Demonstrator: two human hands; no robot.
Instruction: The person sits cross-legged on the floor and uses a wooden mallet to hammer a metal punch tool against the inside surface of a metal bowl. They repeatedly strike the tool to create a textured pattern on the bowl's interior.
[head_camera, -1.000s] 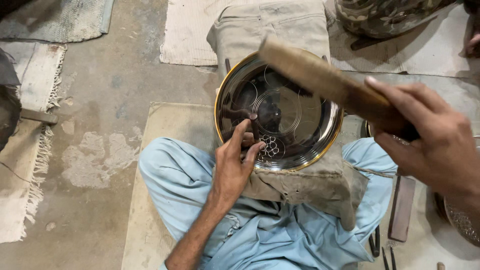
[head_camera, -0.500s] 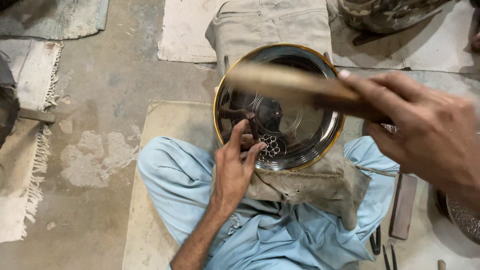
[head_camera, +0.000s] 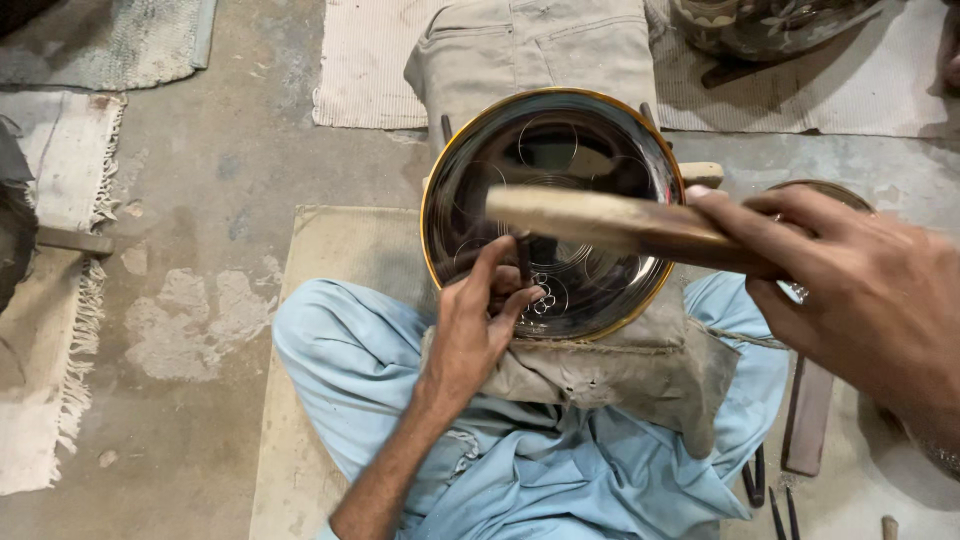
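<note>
Left hand: the left hand (head_camera: 478, 330) pinches a thin dark chisel (head_camera: 523, 258) between thumb and fingers, its tip set upright on the engraved face of the plate.
Right hand: the right hand (head_camera: 860, 300) is wrapped tight around the handle end of a wooden mallet (head_camera: 610, 222), which lies crosswise above the plate (its far end is blurred).
Plate: a round metal plate (head_camera: 600, 140) with a brass-coloured rim and a dark, shiny face bearing scribed circles; it leans on a beige cloth-covered block (head_camera: 540, 45) and on a grubby cloth (head_camera: 640, 370) across the person's lap.
Legs: light blue trousers (head_camera: 340, 350), legs folded on a tan mat (head_camera: 330, 250).
Nearby: slim dark tools (head_camera: 775, 500) lie on the concrete floor (head_camera: 200, 180) at lower right; fringed rug (head_camera: 50, 300) at left.
</note>
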